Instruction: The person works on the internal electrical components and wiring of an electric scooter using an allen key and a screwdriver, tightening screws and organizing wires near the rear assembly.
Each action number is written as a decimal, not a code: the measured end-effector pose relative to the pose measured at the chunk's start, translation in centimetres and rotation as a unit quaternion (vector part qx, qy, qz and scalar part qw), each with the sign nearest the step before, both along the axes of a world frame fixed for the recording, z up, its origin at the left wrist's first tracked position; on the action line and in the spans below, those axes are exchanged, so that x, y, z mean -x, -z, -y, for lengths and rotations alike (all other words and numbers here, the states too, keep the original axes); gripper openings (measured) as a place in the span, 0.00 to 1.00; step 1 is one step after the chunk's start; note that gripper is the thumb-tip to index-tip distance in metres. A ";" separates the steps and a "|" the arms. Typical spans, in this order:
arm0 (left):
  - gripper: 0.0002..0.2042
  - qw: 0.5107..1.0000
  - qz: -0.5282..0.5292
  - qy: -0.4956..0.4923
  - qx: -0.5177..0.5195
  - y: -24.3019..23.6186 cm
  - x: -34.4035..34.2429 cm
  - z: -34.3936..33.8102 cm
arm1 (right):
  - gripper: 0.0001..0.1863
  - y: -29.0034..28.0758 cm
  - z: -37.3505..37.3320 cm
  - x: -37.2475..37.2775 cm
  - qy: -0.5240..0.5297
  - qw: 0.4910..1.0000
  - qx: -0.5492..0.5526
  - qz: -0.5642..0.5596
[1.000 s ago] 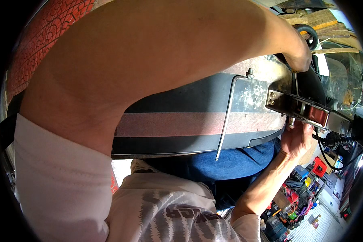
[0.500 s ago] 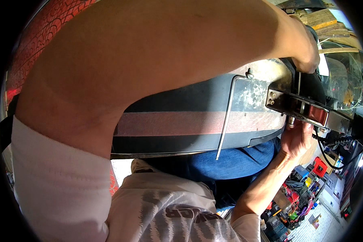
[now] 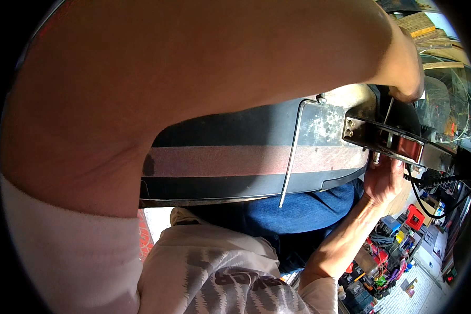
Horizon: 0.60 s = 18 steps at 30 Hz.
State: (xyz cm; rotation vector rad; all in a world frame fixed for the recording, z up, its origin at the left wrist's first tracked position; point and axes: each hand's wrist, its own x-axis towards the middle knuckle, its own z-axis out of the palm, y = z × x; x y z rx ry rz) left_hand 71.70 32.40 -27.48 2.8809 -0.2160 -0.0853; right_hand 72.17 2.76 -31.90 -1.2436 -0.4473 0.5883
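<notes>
My left hand (image 3: 407, 73) is closed at the far right, its fingers mostly hidden behind its back. From it a thin metal shaft (image 3: 389, 111) slants down to the dark metal bracket (image 3: 361, 128) at the end of a scooter-like deck (image 3: 220, 186); the tool's handle is covered. Under the bracket, my right hand (image 3: 383, 180) has its fingertips up against the lower side, by a small metal cylinder (image 3: 376, 158). Whether it grips that piece is hard to see. A reddish-brown part (image 3: 408, 148) sits inside the bracket.
An L-shaped metal rod (image 3: 291, 157) lies across the deck, its end over the near edge, above my jeans (image 3: 298, 214). A black cable (image 3: 418, 199) hangs by the bracket. Wood pieces (image 3: 418, 26) are at upper right; tools and boxes (image 3: 371, 267) clutter the lower right.
My left hand has shifted slightly right and down, and the shaft leans more. The left forearm and elbow fill more of the picture. My right hand stays nearly in place.
</notes>
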 end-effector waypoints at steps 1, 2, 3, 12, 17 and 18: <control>0.23 1.000 -0.007 -0.006 -0.001 0.1 0.9 -0.4 | 0.32 0.1 0.0 0.0 0.007 1.000 0.003 0.007; 0.23 1.000 -0.012 -0.009 -0.004 0.1 1.7 -0.7 | 0.33 0.2 0.0 0.0 0.015 1.000 0.006 0.014; 0.23 1.000 -0.022 -0.015 -0.007 0.3 2.5 -1.2 | 0.33 0.3 0.1 0.0 0.023 0.999 0.008 0.021; 0.23 0.999 -0.039 -0.021 -0.018 0.9 5.9 -2.2 | 0.37 1.3 1.8 -0.5 0.034 0.995 0.059 0.073; 0.23 0.999 -0.014 -0.026 -0.016 -0.9 7.4 -1.1 | 0.37 1.0 0.7 -0.8 0.000 0.995 0.057 0.076; 0.24 1.000 -0.006 -0.026 -0.014 -1.3 6.8 -0.8 | 0.38 1.0 0.6 -0.9 0.001 0.995 0.059 0.076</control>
